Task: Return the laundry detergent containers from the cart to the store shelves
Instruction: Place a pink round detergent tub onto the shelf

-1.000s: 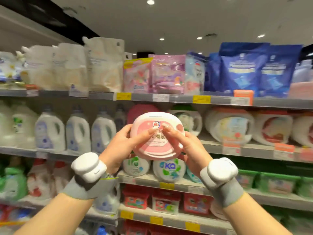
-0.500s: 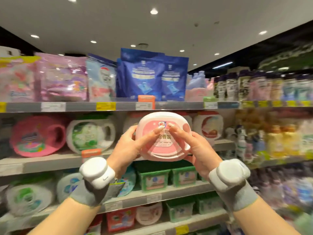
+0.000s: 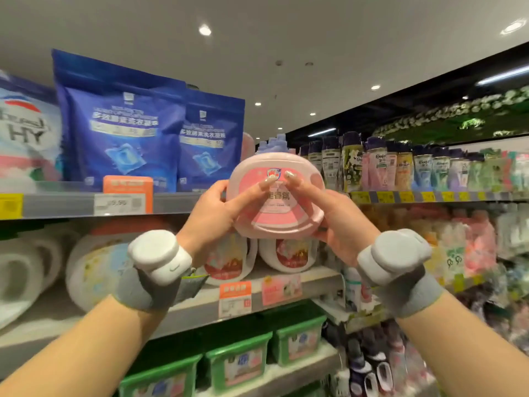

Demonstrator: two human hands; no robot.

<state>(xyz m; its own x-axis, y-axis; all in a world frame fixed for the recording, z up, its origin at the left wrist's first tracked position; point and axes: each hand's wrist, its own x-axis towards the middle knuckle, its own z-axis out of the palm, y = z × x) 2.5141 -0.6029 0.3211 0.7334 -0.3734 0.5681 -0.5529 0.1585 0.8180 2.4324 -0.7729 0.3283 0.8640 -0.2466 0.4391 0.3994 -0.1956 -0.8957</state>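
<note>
A round pink and white detergent pod box (image 3: 282, 217) is held up in front of the shelves, its lid facing me. My left hand (image 3: 217, 213) grips its left side, index finger laid across the lid. My right hand (image 3: 337, 224) grips its right side and lower edge, index finger also on the lid. The box hangs level with the edge of the top shelf (image 3: 71, 204), just right of the blue detergent pouches (image 3: 123, 124). Similar round tubs (image 3: 289, 253) stand on the shelf right behind and below it.
White and pink jugs (image 3: 94, 270) fill the middle shelf at left. Green-lidded boxes (image 3: 237, 365) line the lower shelf. Rows of scent-bead bottles (image 3: 400, 167) crowd the right-hand shelving. Orange price tags (image 3: 127, 193) stick out from the shelf edges.
The view has swung right along the aisle, so the blue pouches are now left of the box. Both hands keep the same hold, and the box sits higher against the top shelf edge.
</note>
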